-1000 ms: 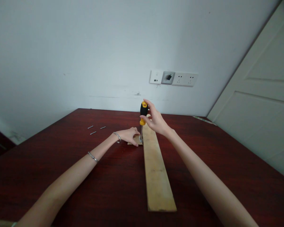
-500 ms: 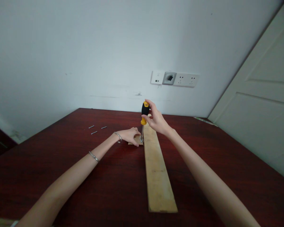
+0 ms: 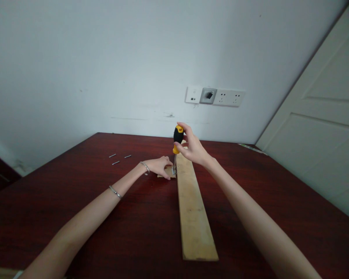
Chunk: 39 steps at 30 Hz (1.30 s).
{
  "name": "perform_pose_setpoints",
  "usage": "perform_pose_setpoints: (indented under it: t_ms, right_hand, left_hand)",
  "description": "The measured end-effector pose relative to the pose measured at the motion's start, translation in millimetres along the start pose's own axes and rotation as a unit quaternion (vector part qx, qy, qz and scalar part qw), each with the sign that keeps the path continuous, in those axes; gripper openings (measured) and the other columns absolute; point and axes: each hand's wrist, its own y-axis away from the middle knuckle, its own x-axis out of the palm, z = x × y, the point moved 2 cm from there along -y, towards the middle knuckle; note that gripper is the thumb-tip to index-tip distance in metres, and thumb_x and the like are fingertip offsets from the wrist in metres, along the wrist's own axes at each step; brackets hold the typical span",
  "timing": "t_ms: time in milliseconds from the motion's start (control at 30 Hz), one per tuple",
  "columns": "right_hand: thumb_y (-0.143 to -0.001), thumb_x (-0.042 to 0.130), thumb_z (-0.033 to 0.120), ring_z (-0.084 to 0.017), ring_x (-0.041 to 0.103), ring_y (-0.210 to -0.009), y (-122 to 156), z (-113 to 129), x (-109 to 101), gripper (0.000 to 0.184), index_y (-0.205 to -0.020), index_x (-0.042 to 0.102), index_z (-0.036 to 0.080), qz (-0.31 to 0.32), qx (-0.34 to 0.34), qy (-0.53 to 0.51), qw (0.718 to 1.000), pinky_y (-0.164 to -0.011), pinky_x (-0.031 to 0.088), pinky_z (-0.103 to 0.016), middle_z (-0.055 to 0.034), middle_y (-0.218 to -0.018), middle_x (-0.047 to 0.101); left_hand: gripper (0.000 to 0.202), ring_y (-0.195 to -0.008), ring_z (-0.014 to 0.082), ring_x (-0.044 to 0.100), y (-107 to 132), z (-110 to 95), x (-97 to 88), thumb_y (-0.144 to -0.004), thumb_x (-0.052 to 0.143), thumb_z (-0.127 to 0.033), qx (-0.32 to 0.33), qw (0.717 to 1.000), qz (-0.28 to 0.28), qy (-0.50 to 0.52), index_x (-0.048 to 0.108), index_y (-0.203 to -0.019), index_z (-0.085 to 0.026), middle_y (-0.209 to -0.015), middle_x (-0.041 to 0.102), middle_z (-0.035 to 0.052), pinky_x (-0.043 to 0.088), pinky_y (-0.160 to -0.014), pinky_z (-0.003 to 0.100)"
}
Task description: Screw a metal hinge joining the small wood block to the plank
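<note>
Plank [image 3: 196,213] nearest: long, stiff, likely light; take it by its edges. Beside it, left hand [image 3: 158,166], thumb and fingers parted over small board [image 3: 169,171]; pinch or press, can't tell. Bracket [image 3: 173,171] atop, probably rigid. Right hand [image 3: 193,149] curled round screwdriver [image 3: 178,135] handle, tip at bracket; grip looks sure, shaft slicker. Farther left, screws [image 3: 116,162]: tiny, apt to roll.
</note>
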Motion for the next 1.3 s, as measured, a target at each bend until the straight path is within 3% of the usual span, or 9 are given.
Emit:
perform_pose_setpoints:
  t_ms: [167, 367, 633, 800, 1067, 1300]
  right_hand:
    - [-0.076, 0.050, 0.017, -0.019, 0.059, -0.084, -2, 6, -2, 0.071, -0.141, 0.021, 0.023, 0.020, -0.011, 0.011, 1.000, -0.072, 0.055, -0.038, -0.0117, -0.117, 0.053]
    - [-0.071, 0.051, 0.015, -0.019, 0.058, -0.080, -10, 11, -5, 0.066, -0.134, 0.030, 0.022, 0.043, -0.014, 0.044, 0.998, -0.069, 0.051, -0.034, -0.0061, -0.099, 0.056]
    - [-0.084, 0.053, 0.039, -0.016, 0.053, -0.072, -23, 20, -10, 0.038, -0.115, 0.043, 0.020, 0.032, -0.002, 0.147, 0.989, -0.065, 0.040, -0.028, -0.0044, -0.093, 0.059]
    - [-0.085, 0.052, 0.042, -0.017, 0.052, -0.064, -33, 25, -17, 0.038, -0.115, 0.046, 0.021, 0.089, 0.019, 0.218, 0.972, -0.061, 0.036, -0.027, -0.0026, -0.080, 0.061]
    - [-0.076, 0.057, 0.026, -0.016, 0.052, -0.067, -44, 27, -28, 0.035, -0.109, 0.053, 0.016, 0.145, 0.035, 0.181, 0.972, -0.066, 0.040, -0.027, -0.0046, -0.082, 0.063]
    - [-0.079, 0.058, 0.035, -0.014, 0.050, -0.065, -45, 30, -32, 0.020, -0.088, 0.060, 0.017, 0.127, 0.029, 0.192, 0.973, -0.062, 0.037, -0.026, -0.0018, -0.073, 0.060]
  left_hand:
    - [0.066, -0.106, 0.0259, 0.047, 0, -1, -0.5, -0.065, 0.072, -0.053, -0.003, 1.000, -0.001, -0.004, 0.058, -0.119, -0.018, -0.116, 0.051, 0.0085, 0.040, -0.087, 0.030]
    - [0.060, -0.106, 0.0264, 0.048, -1, -2, -0.8, -0.066, 0.072, -0.051, 0.007, 1.000, -0.008, -0.003, 0.060, -0.116, -0.019, -0.113, 0.055, 0.0070, 0.039, -0.088, 0.031]
    - [0.059, -0.104, 0.0256, 0.050, -1, -2, -1.5, -0.066, 0.071, -0.052, 0.002, 1.000, -0.004, -0.004, 0.060, -0.116, -0.020, -0.110, 0.057, 0.0058, 0.038, -0.091, 0.033]
    - [0.061, -0.103, 0.0264, 0.049, -1, -3, -2.0, -0.065, 0.071, -0.055, -0.003, 1.000, -0.005, -0.013, 0.062, -0.112, -0.017, -0.110, 0.055, 0.0074, 0.040, -0.087, 0.031]
    - [0.060, -0.101, 0.0248, 0.048, 0, -4, -2.3, -0.066, 0.070, -0.056, -0.008, 1.000, -0.001, -0.024, 0.062, -0.111, -0.017, -0.110, 0.052, 0.0078, 0.041, -0.086, 0.031]
    - [0.060, -0.098, 0.0241, 0.048, 1, -5, -2.8, -0.066, 0.070, -0.055, -0.008, 1.000, -0.004, -0.030, 0.062, -0.112, -0.017, -0.108, 0.052, 0.0079, 0.041, -0.084, 0.030]
